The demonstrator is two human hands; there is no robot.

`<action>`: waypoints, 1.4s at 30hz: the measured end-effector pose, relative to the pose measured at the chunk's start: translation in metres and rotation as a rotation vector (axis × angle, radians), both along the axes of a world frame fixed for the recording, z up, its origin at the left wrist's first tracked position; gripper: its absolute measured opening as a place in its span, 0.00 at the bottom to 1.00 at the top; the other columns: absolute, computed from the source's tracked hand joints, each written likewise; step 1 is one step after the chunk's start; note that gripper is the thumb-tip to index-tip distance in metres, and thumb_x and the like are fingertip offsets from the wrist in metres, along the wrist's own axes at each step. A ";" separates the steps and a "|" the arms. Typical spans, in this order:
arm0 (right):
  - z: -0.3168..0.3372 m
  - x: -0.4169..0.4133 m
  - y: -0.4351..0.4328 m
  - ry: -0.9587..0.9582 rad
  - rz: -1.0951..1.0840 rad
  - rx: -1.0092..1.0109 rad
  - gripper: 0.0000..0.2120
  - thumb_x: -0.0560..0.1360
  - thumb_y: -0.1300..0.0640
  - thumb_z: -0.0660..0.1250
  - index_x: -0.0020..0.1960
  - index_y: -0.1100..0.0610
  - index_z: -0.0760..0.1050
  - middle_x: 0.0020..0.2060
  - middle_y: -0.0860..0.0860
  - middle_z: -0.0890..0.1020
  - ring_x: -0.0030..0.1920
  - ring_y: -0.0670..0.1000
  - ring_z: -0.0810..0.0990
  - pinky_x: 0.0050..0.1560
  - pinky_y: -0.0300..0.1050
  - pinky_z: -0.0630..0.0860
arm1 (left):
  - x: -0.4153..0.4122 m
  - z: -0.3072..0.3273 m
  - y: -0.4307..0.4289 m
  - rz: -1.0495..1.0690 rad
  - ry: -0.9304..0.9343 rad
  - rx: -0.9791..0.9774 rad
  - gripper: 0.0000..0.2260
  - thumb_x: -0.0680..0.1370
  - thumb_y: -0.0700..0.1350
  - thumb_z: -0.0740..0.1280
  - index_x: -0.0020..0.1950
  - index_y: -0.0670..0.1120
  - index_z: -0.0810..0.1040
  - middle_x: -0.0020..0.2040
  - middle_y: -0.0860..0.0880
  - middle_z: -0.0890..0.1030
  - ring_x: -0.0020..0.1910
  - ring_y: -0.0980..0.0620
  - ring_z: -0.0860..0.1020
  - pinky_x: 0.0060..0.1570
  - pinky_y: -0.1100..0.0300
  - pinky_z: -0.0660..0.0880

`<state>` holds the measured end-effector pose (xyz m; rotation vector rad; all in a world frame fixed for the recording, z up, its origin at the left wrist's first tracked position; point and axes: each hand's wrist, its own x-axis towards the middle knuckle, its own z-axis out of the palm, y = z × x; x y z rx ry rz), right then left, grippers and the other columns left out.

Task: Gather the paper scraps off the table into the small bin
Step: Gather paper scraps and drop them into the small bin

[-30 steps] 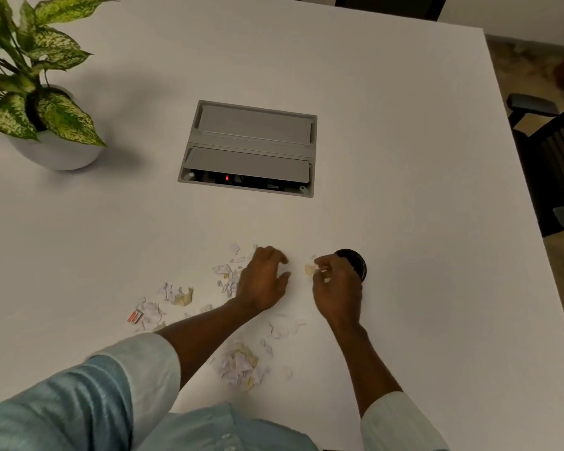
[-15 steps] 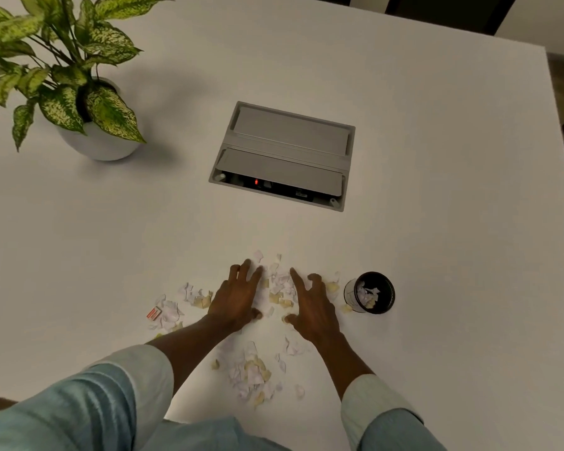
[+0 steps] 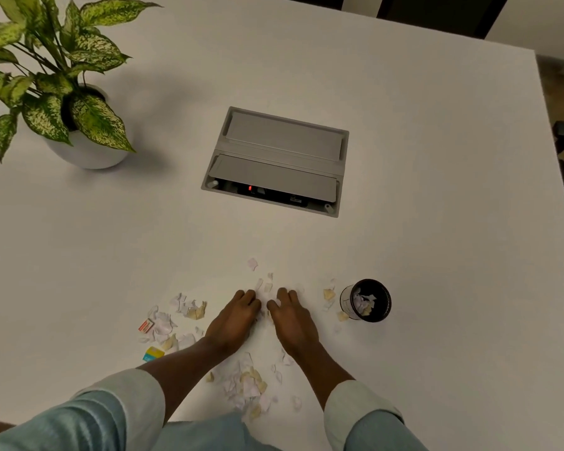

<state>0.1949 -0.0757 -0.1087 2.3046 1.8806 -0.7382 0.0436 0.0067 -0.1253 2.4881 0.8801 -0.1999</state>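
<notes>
Two hands: left hand point(image 3: 233, 320), right hand point(image 3: 293, 320) closer together | cupped on scraps point(image 3: 267, 288) | bin point(image 3: 367, 301) unmoved

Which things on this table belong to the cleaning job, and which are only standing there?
Belong to the job:
paper scraps
small bin
left hand
right hand

Only standing there:
potted plant
grey cable box set into the table

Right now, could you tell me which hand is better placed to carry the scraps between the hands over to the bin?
The right hand, probably. The bin stands just beyond it on the right side, while the left hand would have to cross over. Both hands lie cupped around the scraps.
</notes>
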 end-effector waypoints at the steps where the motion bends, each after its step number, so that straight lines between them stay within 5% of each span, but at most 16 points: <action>1: -0.001 0.000 -0.004 0.007 -0.023 0.012 0.15 0.78 0.68 0.63 0.64 0.58 0.73 0.65 0.57 0.71 0.65 0.58 0.71 0.49 0.50 0.80 | 0.001 0.003 -0.001 0.022 -0.013 -0.014 0.09 0.78 0.35 0.66 0.56 0.45 0.79 0.55 0.48 0.78 0.52 0.49 0.72 0.48 0.55 0.75; 7: 0.008 0.011 -0.034 0.159 -0.325 0.169 0.15 0.75 0.68 0.66 0.59 0.58 0.80 0.56 0.53 0.79 0.57 0.53 0.77 0.52 0.43 0.76 | 0.012 0.021 -0.007 0.104 -0.161 -0.064 0.07 0.76 0.31 0.70 0.50 0.41 0.83 0.49 0.43 0.82 0.49 0.42 0.79 0.46 0.48 0.78; 11: 0.033 0.027 -0.049 0.259 -0.590 0.327 0.14 0.73 0.69 0.71 0.57 0.59 0.83 0.54 0.53 0.81 0.54 0.50 0.80 0.54 0.39 0.77 | 0.038 0.040 -0.013 0.180 -0.316 -0.129 0.04 0.76 0.33 0.73 0.49 0.40 0.84 0.48 0.44 0.83 0.47 0.45 0.81 0.44 0.53 0.80; 19: 0.087 0.092 -0.068 0.171 -1.057 0.522 0.11 0.70 0.67 0.76 0.50 0.57 0.85 0.46 0.55 0.85 0.45 0.55 0.84 0.45 0.41 0.74 | 0.129 0.085 -0.033 0.083 -0.424 -0.154 0.04 0.77 0.37 0.73 0.51 0.41 0.84 0.48 0.44 0.82 0.46 0.46 0.80 0.44 0.52 0.77; 30: 0.101 0.133 -0.068 0.141 -1.071 0.301 0.13 0.74 0.61 0.71 0.59 0.58 0.81 0.53 0.56 0.85 0.53 0.57 0.83 0.52 0.45 0.75 | 0.204 0.104 -0.052 -0.063 -0.152 -0.180 0.14 0.75 0.43 0.75 0.58 0.39 0.79 0.55 0.40 0.80 0.53 0.41 0.78 0.46 0.55 0.70; 38: 0.102 0.128 -0.069 0.162 -1.125 0.373 0.11 0.75 0.64 0.69 0.57 0.58 0.81 0.53 0.55 0.84 0.54 0.57 0.83 0.50 0.45 0.76 | 0.202 0.104 -0.052 -0.080 -0.201 -0.278 0.34 0.73 0.41 0.78 0.75 0.39 0.68 0.70 0.40 0.73 0.66 0.41 0.74 0.63 0.48 0.76; 42: 0.105 0.116 -0.066 0.107 -1.097 0.439 0.12 0.75 0.66 0.66 0.54 0.54 0.82 0.52 0.54 0.83 0.51 0.57 0.83 0.46 0.44 0.74 | 0.180 0.095 -0.046 -0.038 -0.239 -0.226 0.38 0.72 0.48 0.79 0.78 0.43 0.65 0.73 0.44 0.69 0.71 0.44 0.69 0.61 0.43 0.79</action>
